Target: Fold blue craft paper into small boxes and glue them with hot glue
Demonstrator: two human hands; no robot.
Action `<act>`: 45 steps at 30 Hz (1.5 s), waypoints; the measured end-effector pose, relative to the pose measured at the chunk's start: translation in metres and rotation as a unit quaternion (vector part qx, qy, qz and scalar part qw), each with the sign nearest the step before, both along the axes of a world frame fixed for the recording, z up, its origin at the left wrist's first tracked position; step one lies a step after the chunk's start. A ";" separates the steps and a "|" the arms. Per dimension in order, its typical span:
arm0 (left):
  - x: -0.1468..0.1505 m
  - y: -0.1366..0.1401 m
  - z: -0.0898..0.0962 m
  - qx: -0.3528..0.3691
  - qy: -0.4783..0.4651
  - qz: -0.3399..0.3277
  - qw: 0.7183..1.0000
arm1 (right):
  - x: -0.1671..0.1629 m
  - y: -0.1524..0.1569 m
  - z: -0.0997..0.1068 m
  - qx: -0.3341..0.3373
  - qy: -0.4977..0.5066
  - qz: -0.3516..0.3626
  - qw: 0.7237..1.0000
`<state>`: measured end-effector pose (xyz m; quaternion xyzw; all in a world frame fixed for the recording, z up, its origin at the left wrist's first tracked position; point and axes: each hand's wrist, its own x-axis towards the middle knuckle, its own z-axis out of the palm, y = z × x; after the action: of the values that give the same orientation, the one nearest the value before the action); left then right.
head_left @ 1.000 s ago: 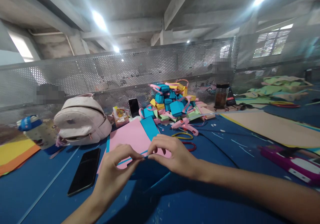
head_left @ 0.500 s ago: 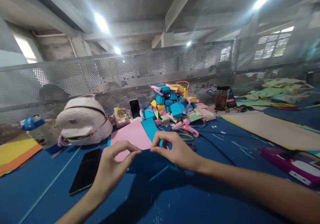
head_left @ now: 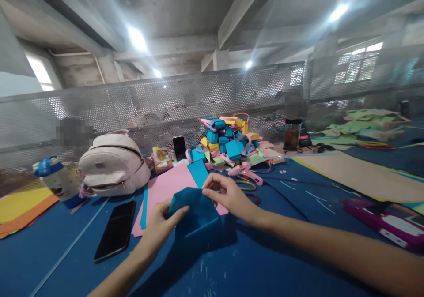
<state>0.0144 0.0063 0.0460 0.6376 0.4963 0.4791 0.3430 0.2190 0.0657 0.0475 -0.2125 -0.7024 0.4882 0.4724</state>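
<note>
A folded piece of blue paper (head_left: 195, 215), shaped like a shallow open box, is held just above the table in front of me. My left hand (head_left: 165, 215) grips its left side, thumb on the inner face and fingers behind. At the upper right edge, my right hand (head_left: 228, 195) pinches the paper between thumb and fingers. Behind the hands lie pink paper sheets (head_left: 167, 182) and a blue sheet (head_left: 198, 172). Beyond my right hand are a pink glue gun (head_left: 245, 172) and scissors (head_left: 247, 186) with yellow and red handles.
A heap of blue and yellow paper baskets (head_left: 228, 140) stands at the back. A black phone (head_left: 116, 231), a white backpack (head_left: 114, 164) and a bottle (head_left: 59, 182) are on the left. To the right lie a purple device (head_left: 380, 219) and beige sheets (head_left: 354, 173).
The blue paper has tilted, so its inside now faces me. My left hand has shifted from the top edge to the left side; my right hand still pinches the upper edge.
</note>
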 end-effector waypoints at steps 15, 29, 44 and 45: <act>-0.006 0.003 -0.018 0.128 0.069 0.115 0.983 | 0.099 0.040 -0.045 -0.113 -0.055 -0.300 0.946; -0.003 0.013 -0.022 0.180 0.137 0.100 0.969 | 0.149 0.116 -0.065 -0.092 -0.175 -0.256 0.946; -0.013 0.022 -0.024 0.194 0.142 0.065 0.969 | 0.103 0.054 -0.007 -0.065 -0.210 -0.065 0.973; -0.013 0.022 -0.023 0.194 0.141 0.062 0.969 | 0.097 0.047 -0.003 -0.069 -0.205 -0.029 0.976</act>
<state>0.0010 0.0287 0.0227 0.7211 0.4755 0.4920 0.1087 0.3158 0.1131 0.0448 -0.3604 -0.7424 0.4676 0.3167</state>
